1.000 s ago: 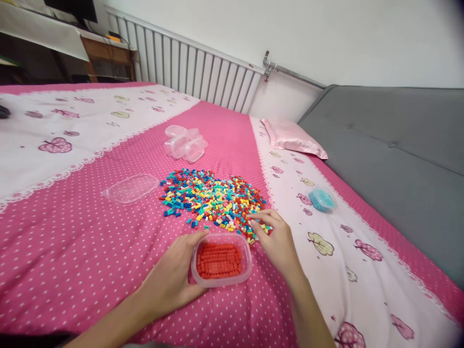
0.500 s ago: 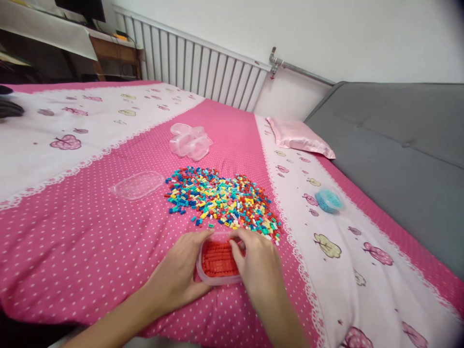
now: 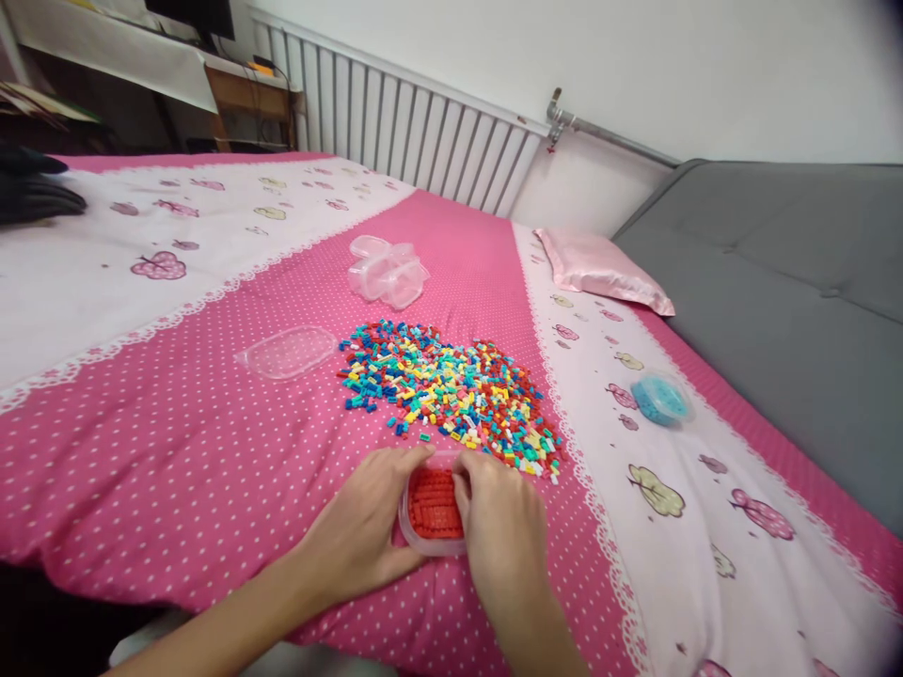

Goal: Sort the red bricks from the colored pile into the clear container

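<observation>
A clear plastic container [image 3: 416,543] rests on the bedspread in front of me, filled with red toy bricks [image 3: 435,505] in neat rows. My left hand [image 3: 373,517] grips its left side, thumb at the near rim and fingers at the far one. Curled over the right end of the container is my right hand [image 3: 500,517], thumb and fingertips drawn together at the bricks inside; whatever they pinch is hidden. Just beyond the container spreads a heap of small mixed-colour toy bricks [image 3: 451,385].
A clear lid [image 3: 289,353] lies left of the heap, and stacked clear containers [image 3: 388,273] stand behind it. To the right is a container of blue pieces [image 3: 661,400]. A pink pillow [image 3: 603,273], grey headboard [image 3: 776,235] and black glove [image 3: 35,186] are farther off.
The view has shifted slightly left, so everything sits farther right. My right hand's fingers have curled in more over the container's right end; my left hand keeps its grip.
</observation>
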A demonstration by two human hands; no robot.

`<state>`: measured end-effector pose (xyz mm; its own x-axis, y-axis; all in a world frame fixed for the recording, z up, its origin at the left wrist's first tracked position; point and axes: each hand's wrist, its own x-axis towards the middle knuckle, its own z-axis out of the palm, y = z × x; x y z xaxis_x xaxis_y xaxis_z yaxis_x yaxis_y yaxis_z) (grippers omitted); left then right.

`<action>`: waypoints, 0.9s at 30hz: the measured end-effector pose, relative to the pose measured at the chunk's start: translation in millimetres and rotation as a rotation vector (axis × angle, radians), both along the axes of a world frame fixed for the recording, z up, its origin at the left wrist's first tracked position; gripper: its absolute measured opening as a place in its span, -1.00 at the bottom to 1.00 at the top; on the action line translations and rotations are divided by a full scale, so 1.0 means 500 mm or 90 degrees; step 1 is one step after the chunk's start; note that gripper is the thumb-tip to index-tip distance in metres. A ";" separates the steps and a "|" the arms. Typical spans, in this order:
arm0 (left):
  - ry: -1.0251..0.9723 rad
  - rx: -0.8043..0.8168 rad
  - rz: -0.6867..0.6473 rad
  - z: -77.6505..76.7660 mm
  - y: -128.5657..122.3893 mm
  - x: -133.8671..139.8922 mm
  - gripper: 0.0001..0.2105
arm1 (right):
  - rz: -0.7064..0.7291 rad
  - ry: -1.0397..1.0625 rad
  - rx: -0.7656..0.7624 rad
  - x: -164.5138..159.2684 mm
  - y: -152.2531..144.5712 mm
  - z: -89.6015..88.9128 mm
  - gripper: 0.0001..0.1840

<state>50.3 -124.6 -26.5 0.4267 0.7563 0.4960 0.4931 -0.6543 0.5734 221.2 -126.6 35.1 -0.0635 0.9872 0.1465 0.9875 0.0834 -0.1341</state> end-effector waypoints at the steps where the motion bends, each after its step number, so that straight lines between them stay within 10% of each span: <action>1: 0.001 0.000 0.001 0.000 0.000 0.000 -0.27 | 0.006 0.001 0.000 0.002 0.000 -0.001 -0.70; 27: 0.009 0.004 0.010 0.000 0.002 0.003 -0.33 | 0.038 -0.047 -0.051 -0.003 0.019 0.007 -0.75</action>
